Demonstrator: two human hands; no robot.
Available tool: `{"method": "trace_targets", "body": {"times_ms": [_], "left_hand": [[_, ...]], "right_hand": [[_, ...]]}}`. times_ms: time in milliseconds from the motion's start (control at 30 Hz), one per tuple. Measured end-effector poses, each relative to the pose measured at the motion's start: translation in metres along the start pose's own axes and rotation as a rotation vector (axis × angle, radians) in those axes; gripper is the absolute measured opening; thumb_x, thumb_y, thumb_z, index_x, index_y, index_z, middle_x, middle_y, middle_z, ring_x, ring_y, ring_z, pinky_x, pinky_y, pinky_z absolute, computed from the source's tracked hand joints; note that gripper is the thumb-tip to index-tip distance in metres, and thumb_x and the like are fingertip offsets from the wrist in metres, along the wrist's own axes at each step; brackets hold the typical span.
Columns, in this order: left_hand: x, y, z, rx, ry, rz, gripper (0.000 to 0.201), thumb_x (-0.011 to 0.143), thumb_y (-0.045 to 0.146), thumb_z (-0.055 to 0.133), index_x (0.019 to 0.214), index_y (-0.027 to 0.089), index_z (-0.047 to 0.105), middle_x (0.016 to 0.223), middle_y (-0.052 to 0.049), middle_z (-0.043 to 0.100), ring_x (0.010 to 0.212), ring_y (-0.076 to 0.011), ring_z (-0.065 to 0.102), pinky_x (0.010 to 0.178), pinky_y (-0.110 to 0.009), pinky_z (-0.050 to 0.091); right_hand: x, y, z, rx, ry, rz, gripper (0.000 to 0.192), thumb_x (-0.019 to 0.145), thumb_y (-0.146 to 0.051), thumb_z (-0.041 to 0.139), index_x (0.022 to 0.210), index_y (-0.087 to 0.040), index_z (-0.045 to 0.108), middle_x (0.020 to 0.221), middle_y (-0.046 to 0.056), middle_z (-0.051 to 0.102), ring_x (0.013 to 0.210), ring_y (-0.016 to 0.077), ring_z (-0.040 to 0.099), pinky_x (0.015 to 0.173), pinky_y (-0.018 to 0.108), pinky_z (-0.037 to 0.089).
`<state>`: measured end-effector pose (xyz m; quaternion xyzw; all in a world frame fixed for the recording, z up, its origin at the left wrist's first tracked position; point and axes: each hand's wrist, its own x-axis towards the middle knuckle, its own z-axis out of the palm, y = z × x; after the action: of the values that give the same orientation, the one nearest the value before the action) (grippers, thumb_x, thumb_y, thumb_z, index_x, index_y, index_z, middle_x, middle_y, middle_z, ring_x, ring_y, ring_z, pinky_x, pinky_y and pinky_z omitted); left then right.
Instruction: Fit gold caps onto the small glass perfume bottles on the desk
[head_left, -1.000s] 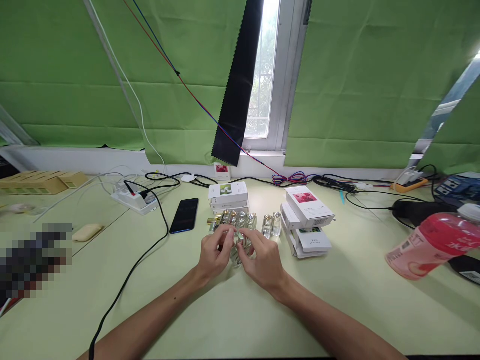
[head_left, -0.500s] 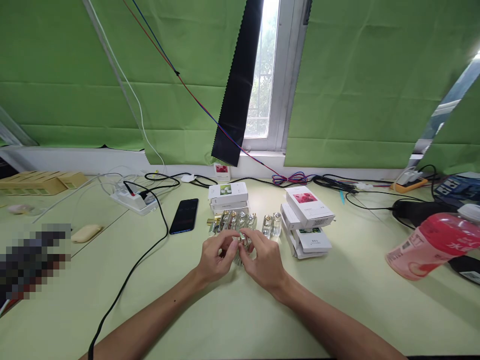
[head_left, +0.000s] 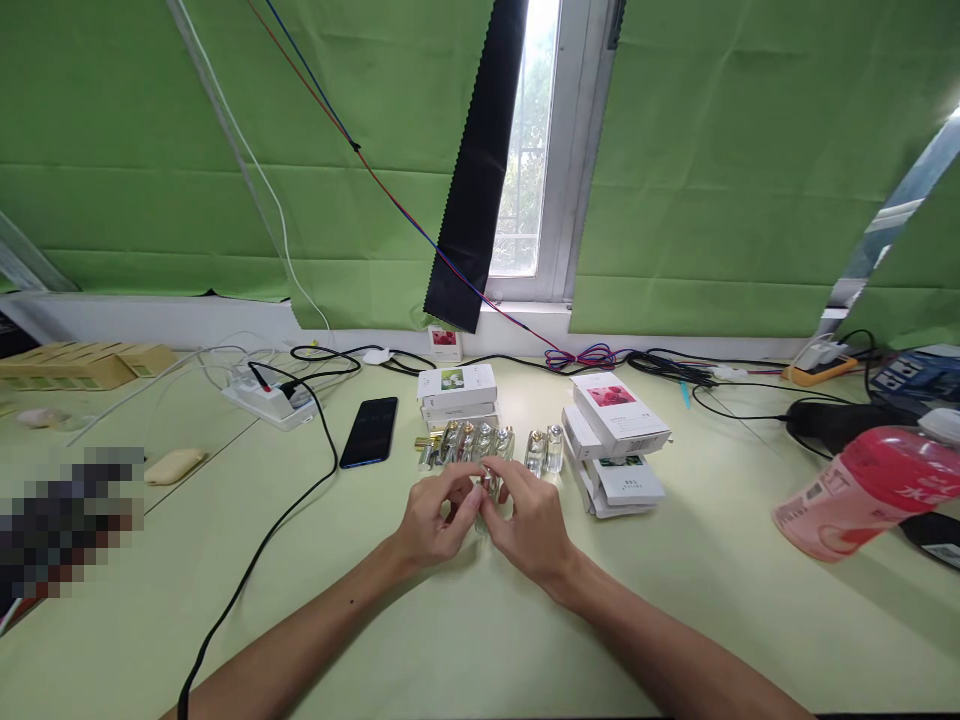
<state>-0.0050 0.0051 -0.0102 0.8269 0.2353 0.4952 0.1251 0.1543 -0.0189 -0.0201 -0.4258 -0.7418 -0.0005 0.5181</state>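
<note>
Centre frame, your right hand [head_left: 527, 520] pinches one glass bottle [head_left: 492, 487], mostly hidden; you can't tell whether your left hand [head_left: 437, 517] grips it. Two bottles [head_left: 535, 452] stand just right.

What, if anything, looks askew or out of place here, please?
The right-hand pile of boxes looks askew: its boxes lie at uneven angles, unlike the neater stack behind the glass bottles. I see no spill.

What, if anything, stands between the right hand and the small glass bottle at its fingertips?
Nothing visible: the right hand holds the small glass bottle directly. The left hand is close beside it; whether it touches the glass is unclear.
</note>
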Motion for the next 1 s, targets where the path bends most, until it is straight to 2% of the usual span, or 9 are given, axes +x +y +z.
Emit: {"method": "trace_targets", "body": {"times_ms": [267, 467, 633, 767, 1000], "left_hand": [[-0.001, -0.001, 0.000, -0.105, -0.035, -0.064, 0.019, 0.098, 0.017, 0.047, 0.115, 0.019, 0.054, 0.059, 0.007, 0.052, 0.042, -0.0070, 0.047, 0.047, -0.018, 0.040], [0.001, -0.002, 0.003, -0.052, -0.036, -0.134, 0.023, 0.100, 0.020, 0.043, 0.120, 0.018, 0.055, 0.058, 0.007, 0.052, 0.045, -0.0074, 0.048, 0.048, -0.019, 0.040], [0.003, -0.001, 0.002, 0.057, 0.029, -0.235, 0.016, 0.101, 0.025, 0.043, 0.105, 0.018, 0.057, 0.064, 0.005, 0.056, 0.051, -0.0089, 0.052, 0.053, -0.021, 0.043], [0.006, 0.001, 0.001, 0.077, 0.087, -0.339, 0.019, 0.101, 0.032, 0.044, 0.094, 0.019, 0.056, 0.074, 0.002, 0.058, 0.055, -0.0099, 0.055, 0.056, -0.023, 0.045], [0.009, 0.006, 0.002, -0.063, -0.014, -0.482, 0.023, 0.103, 0.039, 0.039, 0.107, 0.020, 0.052, 0.080, -0.002, 0.067, 0.053, -0.0118, 0.057, 0.054, -0.025, 0.047]], "right_hand": [[0.000, 0.001, 0.000, 0.010, 0.012, 0.007, 0.023, 0.091, -0.017, 0.054, 0.112, -0.018, 0.063, 0.079, 0.003, 0.068, 0.064, 0.0148, 0.062, 0.059, 0.025, 0.047], [0.002, 0.001, -0.001, 0.040, 0.008, 0.013, 0.023, 0.093, -0.018, 0.055, 0.115, -0.018, 0.064, 0.083, 0.003, 0.070, 0.065, 0.0148, 0.063, 0.061, 0.026, 0.047], [0.002, 0.000, 0.000, 0.065, 0.016, 0.003, 0.023, 0.094, -0.017, 0.056, 0.115, -0.018, 0.064, 0.086, 0.004, 0.071, 0.066, 0.0147, 0.064, 0.062, 0.026, 0.048], [0.001, 0.001, 0.001, 0.083, 0.013, -0.018, 0.025, 0.093, -0.016, 0.056, 0.117, -0.019, 0.063, 0.089, 0.004, 0.071, 0.066, 0.0143, 0.064, 0.060, 0.026, 0.048], [0.001, -0.001, 0.001, 0.120, -0.028, -0.038, 0.027, 0.093, -0.017, 0.055, 0.119, -0.019, 0.062, 0.091, 0.005, 0.072, 0.065, 0.0135, 0.063, 0.055, 0.025, 0.048]]}}
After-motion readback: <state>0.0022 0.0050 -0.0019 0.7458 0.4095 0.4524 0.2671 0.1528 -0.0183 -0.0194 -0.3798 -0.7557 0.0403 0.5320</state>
